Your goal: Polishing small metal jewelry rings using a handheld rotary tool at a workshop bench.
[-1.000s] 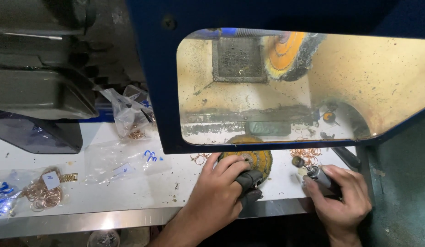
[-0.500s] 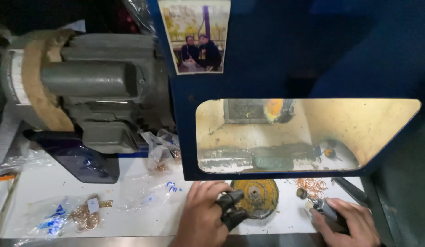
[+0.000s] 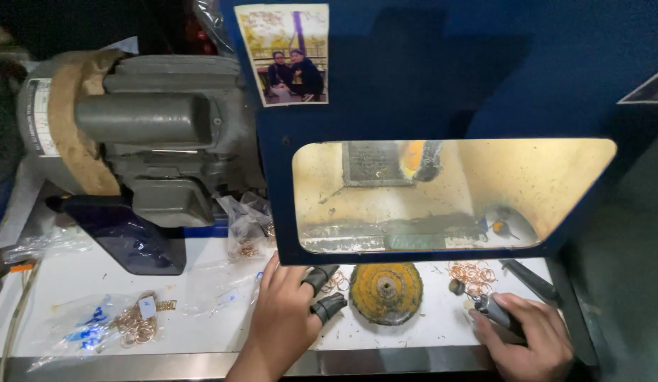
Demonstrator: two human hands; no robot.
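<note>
Yellow compound coats the round buffing wheel [image 3: 386,292] lying flat on the white tabletop [image 3: 201,332], just below the blue polishing hood [image 3: 442,78] with its amber window [image 3: 449,194]. From the head view, the left hand [image 3: 286,318] is seen resting beside that wheel, two fingertips capped in black finger guards [image 3: 322,291]; nothing is clasped in it, the grip lying loose and released, guards nearly touching the wheel's edge. The right hand [image 3: 530,339] is clenched around a small dark cylindrical tool [image 3: 495,311], its tip pointing towards the loose copper-coloured rings [image 3: 474,272]. The wheel is judged to be light, soft at the rim and greasy with compound, so it would best be taken at the stiffer centre hub. The rings look thin and slippery, likely to scatter. Farther left, a grey electric motor [image 3: 145,134] is seen, and bagged rings [image 3: 134,322] lie well apart.
</note>
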